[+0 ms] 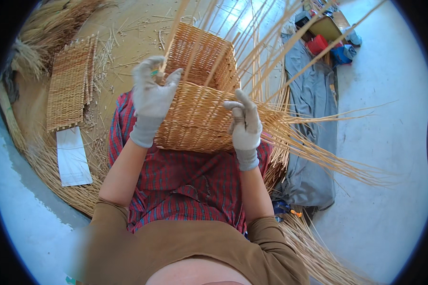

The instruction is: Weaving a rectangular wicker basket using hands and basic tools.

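A woven basket (195, 116) rests on a plaid-covered lap (176, 183), the right hand's (246, 121) fingers parted at its corner, the left hand's (152, 92) grip at the rim unclear. Even tension on the loose strands (318, 148) should keep the weave tight.

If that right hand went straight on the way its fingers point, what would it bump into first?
The right hand would probably meet the right end of the woven basket, though depth is unclear.
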### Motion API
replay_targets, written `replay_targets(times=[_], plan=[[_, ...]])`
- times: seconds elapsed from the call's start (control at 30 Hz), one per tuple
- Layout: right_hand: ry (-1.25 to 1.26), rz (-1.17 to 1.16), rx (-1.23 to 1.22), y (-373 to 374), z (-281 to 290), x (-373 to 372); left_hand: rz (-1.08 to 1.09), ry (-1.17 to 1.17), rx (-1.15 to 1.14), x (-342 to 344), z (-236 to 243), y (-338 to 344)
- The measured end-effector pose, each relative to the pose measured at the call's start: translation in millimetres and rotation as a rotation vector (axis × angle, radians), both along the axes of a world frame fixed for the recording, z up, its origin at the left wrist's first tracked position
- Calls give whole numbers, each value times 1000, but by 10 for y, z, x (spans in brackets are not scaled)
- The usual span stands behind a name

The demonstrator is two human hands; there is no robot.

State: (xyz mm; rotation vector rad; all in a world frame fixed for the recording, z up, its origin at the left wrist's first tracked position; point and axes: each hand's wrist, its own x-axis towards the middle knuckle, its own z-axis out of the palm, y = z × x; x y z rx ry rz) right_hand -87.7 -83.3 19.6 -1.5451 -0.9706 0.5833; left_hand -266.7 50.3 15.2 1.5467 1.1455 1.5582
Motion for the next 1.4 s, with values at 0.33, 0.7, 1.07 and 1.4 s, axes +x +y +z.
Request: replay_targets(times=[0.33,0.7,1.07,1.4], plan=[[-978,55,622,735,652,267,-200,989,248,239,-65,-683],[190,-119,-97,-1295,-726,-131,-394,936,265,76,-821,-1558],[381,10,-141,-1196,-816,260,-371,897,768,1266,235,-964],[374,16,-102,-1325,-1061,440,-626,1112,557,1670,215,-747]])
